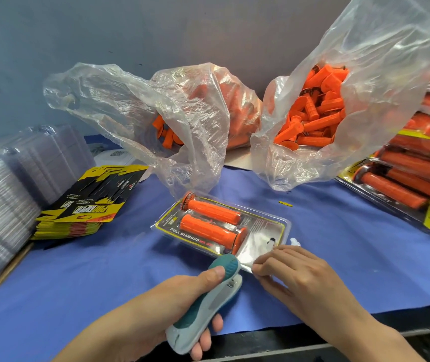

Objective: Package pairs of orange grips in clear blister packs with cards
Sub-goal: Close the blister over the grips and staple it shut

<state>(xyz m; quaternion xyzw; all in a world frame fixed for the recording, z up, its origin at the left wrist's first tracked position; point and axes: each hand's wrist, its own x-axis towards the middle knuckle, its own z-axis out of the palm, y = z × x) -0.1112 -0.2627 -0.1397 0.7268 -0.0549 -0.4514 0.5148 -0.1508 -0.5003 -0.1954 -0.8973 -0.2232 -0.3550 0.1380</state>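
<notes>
Head feed check-in: the blister pack (pixel 266 227) is lying flat on the blue cloth (pixel 104 270), so I'm using it as my anchor for everything else. Two orange grips (pixel 214 210) are sitting side by side inside it, flanges pointing to opposite ends. They're lying over a card (pixel 182 235) that's showing FULL DIAMOND along its near side.

At the pack's near corner, the right hand (pixel 294 273) is curling its fingers and pinching the clear edge. Just left of that, the left hand (pixel 161 309) is gripping a teal and grey stapler (pixel 203 309) with the thumb pressing on top. The stapler's nose is touching that same near edge.

Left of the pack I'm seeing a stack of yellow and black cards (pixel 86 205), and further left, stacks of empty clear shells (pixel 13 192).

Behind the pack, two clear bags are slumping open, the left bag (pixel 182 113) and the right bag (pixel 365 74), both holding loose grips (pixel 310 121).

Off to the pack's right, finished packs (pixel 417 178) are lying in a heap.
</notes>
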